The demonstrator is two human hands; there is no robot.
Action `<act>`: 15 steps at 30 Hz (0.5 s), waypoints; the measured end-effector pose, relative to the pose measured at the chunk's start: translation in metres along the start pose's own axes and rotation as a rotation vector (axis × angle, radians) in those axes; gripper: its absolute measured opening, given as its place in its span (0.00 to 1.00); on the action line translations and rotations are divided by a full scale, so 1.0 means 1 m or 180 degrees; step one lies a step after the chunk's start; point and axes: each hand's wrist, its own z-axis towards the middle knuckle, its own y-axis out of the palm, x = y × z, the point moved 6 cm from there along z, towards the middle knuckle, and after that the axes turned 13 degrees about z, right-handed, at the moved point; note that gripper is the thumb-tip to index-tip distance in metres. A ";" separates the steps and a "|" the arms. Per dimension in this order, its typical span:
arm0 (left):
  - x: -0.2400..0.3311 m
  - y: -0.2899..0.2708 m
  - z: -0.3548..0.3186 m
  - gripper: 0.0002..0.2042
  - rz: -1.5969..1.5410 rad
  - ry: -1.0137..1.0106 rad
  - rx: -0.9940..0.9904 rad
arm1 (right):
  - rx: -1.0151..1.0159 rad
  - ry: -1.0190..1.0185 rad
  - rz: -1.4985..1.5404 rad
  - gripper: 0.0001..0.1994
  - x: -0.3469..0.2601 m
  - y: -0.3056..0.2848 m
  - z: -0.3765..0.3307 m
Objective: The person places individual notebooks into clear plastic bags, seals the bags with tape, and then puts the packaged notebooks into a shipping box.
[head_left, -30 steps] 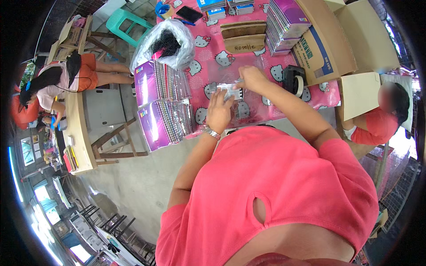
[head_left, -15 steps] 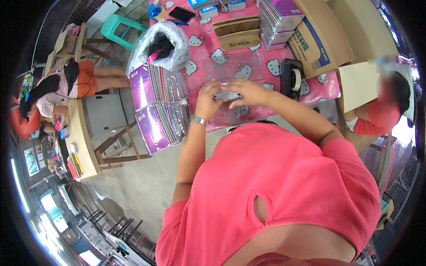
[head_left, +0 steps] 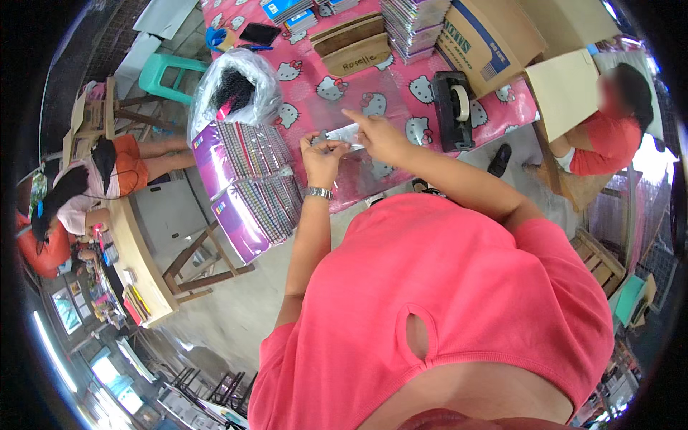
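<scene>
Between my hands is a small, shiny clear plastic piece [head_left: 344,135] with pale glare on it; its exact kind cannot be made out. My left hand [head_left: 321,159], with a metal watch on the wrist, pinches its left end between bent fingers. At its right end my right hand [head_left: 383,137] is closed on it, one finger sticking out toward the upper left. Under and beyond the hands, see-through plastic [head_left: 362,175] lies on the pink patterned table cover [head_left: 290,70]. Left of my left hand stand plastic-wrapped packs of spiral notebooks [head_left: 247,190] with purple covers.
A black tape dispenser [head_left: 451,111] sits to the right. Farther back are a wooden holder [head_left: 351,44], stacked notebooks [head_left: 414,27] and a cardboard box [head_left: 491,44]. A plastic bag with black contents [head_left: 233,89] is at left. One person [head_left: 609,136] sits right; another [head_left: 93,168] stands left.
My hands have drawn apart, the right one lifting and turning, and the shiny plastic between them shows more. The whole view has shifted, with the table things now farther left and up.
</scene>
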 end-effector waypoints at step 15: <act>0.035 0.005 0.012 0.07 0.1731 0.1100 -0.0105 | 0.2053 0.2406 0.2286 0.10 0.139 -0.134 -0.179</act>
